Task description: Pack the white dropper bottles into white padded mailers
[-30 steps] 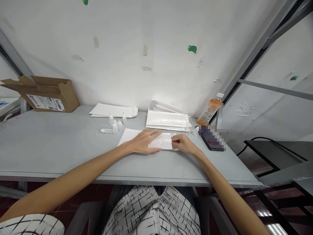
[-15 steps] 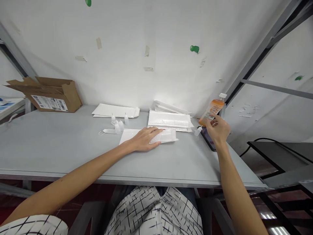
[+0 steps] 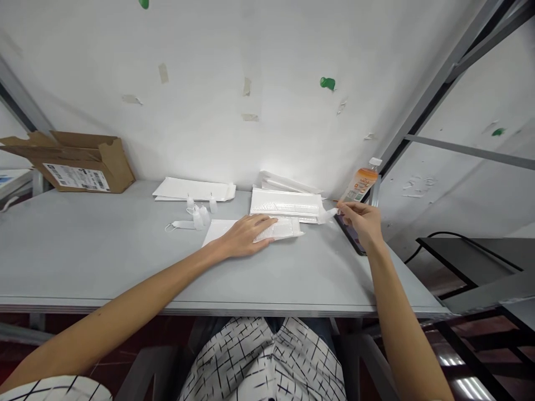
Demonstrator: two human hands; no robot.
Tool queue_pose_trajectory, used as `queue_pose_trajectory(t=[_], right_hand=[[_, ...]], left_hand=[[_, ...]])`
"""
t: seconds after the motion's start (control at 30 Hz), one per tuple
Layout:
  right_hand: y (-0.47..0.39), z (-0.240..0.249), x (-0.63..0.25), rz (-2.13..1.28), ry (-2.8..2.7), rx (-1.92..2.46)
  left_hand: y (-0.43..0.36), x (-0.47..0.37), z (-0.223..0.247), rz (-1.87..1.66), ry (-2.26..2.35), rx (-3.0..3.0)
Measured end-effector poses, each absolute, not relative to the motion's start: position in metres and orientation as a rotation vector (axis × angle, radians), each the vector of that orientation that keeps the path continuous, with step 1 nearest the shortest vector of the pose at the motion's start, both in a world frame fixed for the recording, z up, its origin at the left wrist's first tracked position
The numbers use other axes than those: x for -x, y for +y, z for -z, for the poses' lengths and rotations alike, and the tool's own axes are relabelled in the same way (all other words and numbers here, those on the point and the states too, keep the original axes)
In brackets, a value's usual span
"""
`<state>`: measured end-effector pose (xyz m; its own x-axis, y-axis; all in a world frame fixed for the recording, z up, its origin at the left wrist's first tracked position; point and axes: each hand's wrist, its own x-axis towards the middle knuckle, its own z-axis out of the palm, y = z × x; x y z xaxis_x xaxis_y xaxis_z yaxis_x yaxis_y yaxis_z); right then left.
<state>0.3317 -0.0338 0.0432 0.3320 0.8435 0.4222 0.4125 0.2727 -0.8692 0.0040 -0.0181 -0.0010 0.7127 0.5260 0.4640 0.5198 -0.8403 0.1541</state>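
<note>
My left hand (image 3: 246,236) lies flat on a white bubble mailer (image 3: 285,228), its fingers stretched out over the top. At the right of the table, my right hand (image 3: 363,223) pinches a small translucent squeeze bottle (image 3: 327,215) by one end between thumb and fingertips. The bottle is tilted sideways in front of a stack of white bubble mailers (image 3: 288,204). Beneath my right hand is a dark phone (image 3: 353,238), partly covered. Several similar squeeze bottles (image 3: 198,219) stand and lie to the left of my left hand.
More white mailers (image 3: 188,189) lie against the wall. An opened cardboard box (image 3: 83,164) sits at the far left of the grey table (image 3: 125,239). Behind my right hand stands an orange-labelled drink bottle (image 3: 363,182). A metal frame (image 3: 422,100) rises at the right.
My right hand has moved left and slightly down, from in front of the drink bottle, and has taken hold of the small squeeze bottle near the phone. My left hand stays on the mailer.
</note>
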Motion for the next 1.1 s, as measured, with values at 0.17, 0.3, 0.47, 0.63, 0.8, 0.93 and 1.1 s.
queue_pose_trajectory(t=[0.17, 0.3, 0.47, 0.63, 0.8, 0.93, 1.1], right_hand=[[-0.041, -0.046, -0.302, -0.767, -1.382, 1.158], [-0.043, -0.042, -0.287, -0.913, -1.551, 1.211], [-0.043, -0.035, -0.275, -1.082, -1.696, 1.16], [-0.044, -0.032, -0.269, -1.186, -1.722, 1.119], [-0.046, -0.035, -0.271, -1.123, -1.731, 1.189], [-0.043, -0.037, -0.279, -0.843, -1.582, 1.302], [-0.042, -0.035, -0.282, -0.56, -1.472, 1.456]], left_hand=[[-0.019, -0.006, 0.001, -0.836, 0.849, -2.871], [-0.02, -0.007, 0.001, -0.833, 0.85, -2.815], [-0.022, -0.009, 0.001, -0.843, 0.833, -2.782], [-0.022, -0.008, 0.003, -0.88, 0.837, -2.793], [-0.022, -0.008, 0.003, -0.858, 0.86, -2.787], [-0.022, -0.008, 0.001, -0.93, 0.841, -2.8], [-0.022, -0.009, -0.001, -1.072, 0.807, -2.81]])
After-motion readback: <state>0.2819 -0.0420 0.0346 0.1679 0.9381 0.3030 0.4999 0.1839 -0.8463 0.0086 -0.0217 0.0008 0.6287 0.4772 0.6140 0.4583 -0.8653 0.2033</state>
